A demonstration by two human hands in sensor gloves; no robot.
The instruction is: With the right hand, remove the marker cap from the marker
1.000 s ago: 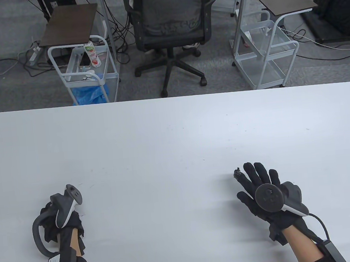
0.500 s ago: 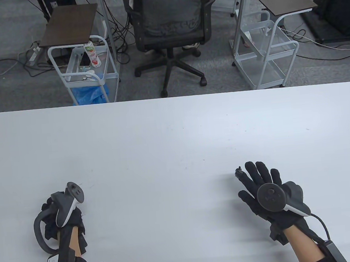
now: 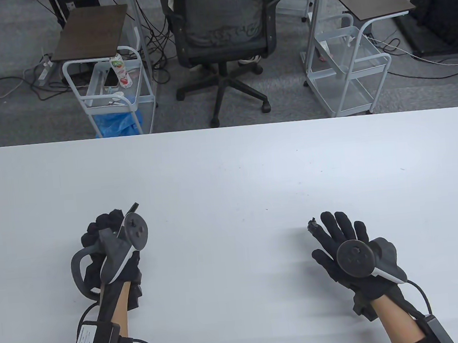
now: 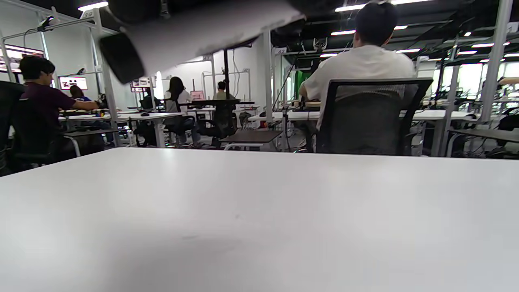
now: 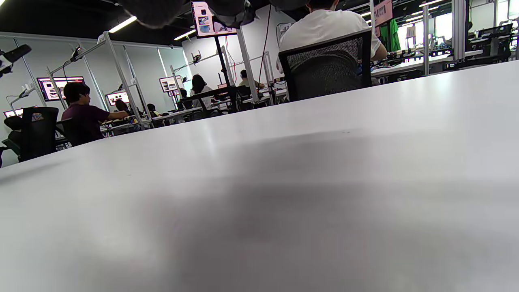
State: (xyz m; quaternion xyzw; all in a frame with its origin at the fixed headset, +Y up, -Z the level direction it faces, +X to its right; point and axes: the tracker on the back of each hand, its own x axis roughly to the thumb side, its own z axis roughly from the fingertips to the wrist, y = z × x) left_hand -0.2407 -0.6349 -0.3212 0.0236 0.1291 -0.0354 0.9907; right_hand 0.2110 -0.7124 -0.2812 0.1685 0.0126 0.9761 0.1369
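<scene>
My left hand [image 3: 105, 226] is raised over the left part of the white table [image 3: 229, 171] and grips a marker [image 3: 132, 208]. The marker's dark end sticks out past the tracker toward the far right. In the left wrist view the marker's pale barrel [image 4: 211, 28] crosses the top edge and ends in a black cap [image 4: 121, 59] at the left. My right hand [image 3: 334, 230] lies flat on the table at the right, fingers spread, holding nothing. It is well apart from the marker. Its gloved fingers [image 5: 162, 10] show only at the top edge of the right wrist view.
A black office chair [image 3: 224, 22] stands beyond the table's far edge. White wire carts stand to its left [image 3: 110, 94] and right [image 3: 348, 67]. Cables lie on the floor.
My left hand has lifted and moved forward and to the right, turning so that the marker's end now shows. My right hand has stayed in place.
</scene>
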